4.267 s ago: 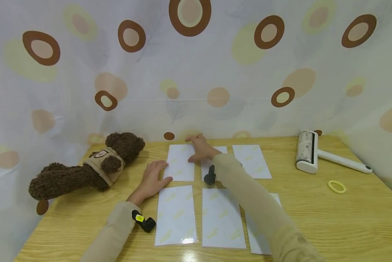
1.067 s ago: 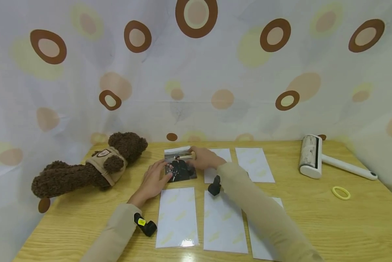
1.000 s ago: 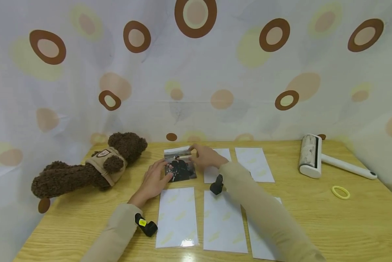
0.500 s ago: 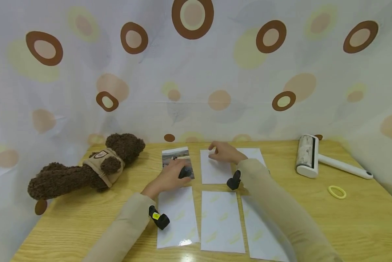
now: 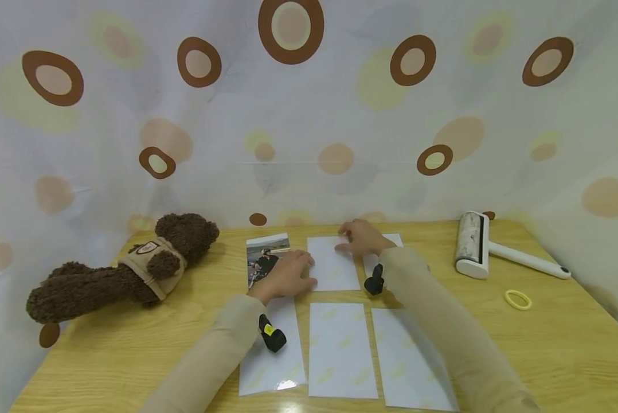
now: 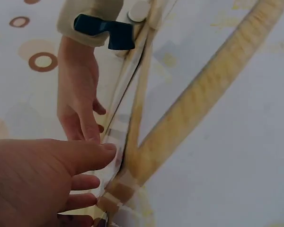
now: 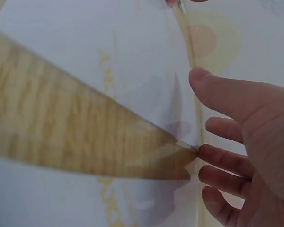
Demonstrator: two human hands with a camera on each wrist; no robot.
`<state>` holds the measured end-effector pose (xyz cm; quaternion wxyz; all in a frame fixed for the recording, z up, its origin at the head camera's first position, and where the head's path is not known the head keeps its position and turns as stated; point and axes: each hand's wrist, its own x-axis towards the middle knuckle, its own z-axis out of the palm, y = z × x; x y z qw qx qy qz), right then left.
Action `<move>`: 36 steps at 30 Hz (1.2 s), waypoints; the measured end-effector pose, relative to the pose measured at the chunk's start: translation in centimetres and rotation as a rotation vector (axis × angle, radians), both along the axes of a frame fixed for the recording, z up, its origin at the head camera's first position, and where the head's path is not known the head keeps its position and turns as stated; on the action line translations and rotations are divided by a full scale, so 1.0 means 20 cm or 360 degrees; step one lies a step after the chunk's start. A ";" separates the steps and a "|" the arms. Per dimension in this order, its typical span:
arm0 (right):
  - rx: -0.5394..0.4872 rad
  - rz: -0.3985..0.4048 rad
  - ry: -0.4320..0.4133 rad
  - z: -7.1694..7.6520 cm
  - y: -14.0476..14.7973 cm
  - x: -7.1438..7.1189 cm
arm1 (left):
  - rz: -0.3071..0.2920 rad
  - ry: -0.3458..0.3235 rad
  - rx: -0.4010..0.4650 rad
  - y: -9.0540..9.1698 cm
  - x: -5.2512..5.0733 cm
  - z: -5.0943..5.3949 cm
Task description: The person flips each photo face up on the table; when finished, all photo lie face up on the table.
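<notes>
In the head view the left hand [image 5: 286, 275] lies across the gap between a photo [image 5: 259, 261] of a motorcycle rider and the white back-middle card [image 5: 335, 267], its fingertips at that card's left edge. The right hand [image 5: 362, 238] is at the same card's upper right part, fingers bent a little. In the right wrist view the fingers of the right hand [image 7: 246, 151] are spread, a fingertip meeting a card corner [image 7: 191, 147]. The left wrist view shows the left hand [image 6: 42, 175] with loose fingers beside the card edge. Neither hand plainly grips anything.
Several white cards lie in front, one at the front middle [image 5: 340, 350]. Another card [image 5: 394, 240] is partly behind the right arm. A brown plush bear [image 5: 118, 275] lies at left. A lint roller [image 5: 472, 244] and a yellow ring [image 5: 517, 299] are at right.
The back-left card was turned from white side to photo side. Both hands then left it and moved right to the back-middle card. The head view has shifted slightly.
</notes>
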<state>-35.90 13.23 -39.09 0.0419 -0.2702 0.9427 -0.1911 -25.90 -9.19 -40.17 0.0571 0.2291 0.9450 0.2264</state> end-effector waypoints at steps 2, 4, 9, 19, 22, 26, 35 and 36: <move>0.0021 0.0025 -0.0012 -0.01 0.00 -0.01 | -0.0002 0.0042 -0.0074 0.02 0.01 -0.01; 0.0016 0.0020 -0.0032 -0.02 0.00 -0.01 | -0.0002 0.0081 -0.0141 0.04 0.02 -0.01; -0.0017 0.0028 -0.0064 0.00 -0.01 -0.02 | 0.0070 0.0083 -0.0148 0.06 0.05 0.01; -0.0306 0.0020 -0.0230 0.09 -0.02 -0.03 | 0.0476 0.0162 0.0286 0.11 0.07 0.03; -0.0426 0.0034 -0.0285 0.12 0.00 -0.03 | 0.0590 0.0199 0.0380 0.11 0.06 0.04; -0.0503 -0.0015 -0.0311 0.16 0.04 -0.03 | 0.0609 0.0150 0.0610 0.10 0.02 0.05; -0.0438 -0.0023 0.0068 0.10 0.06 0.04 | 0.0710 -0.0240 0.1292 0.11 -0.02 0.02; -0.0464 0.0013 0.0094 0.09 0.05 0.05 | 0.0716 -0.0273 0.1341 0.12 -0.02 0.02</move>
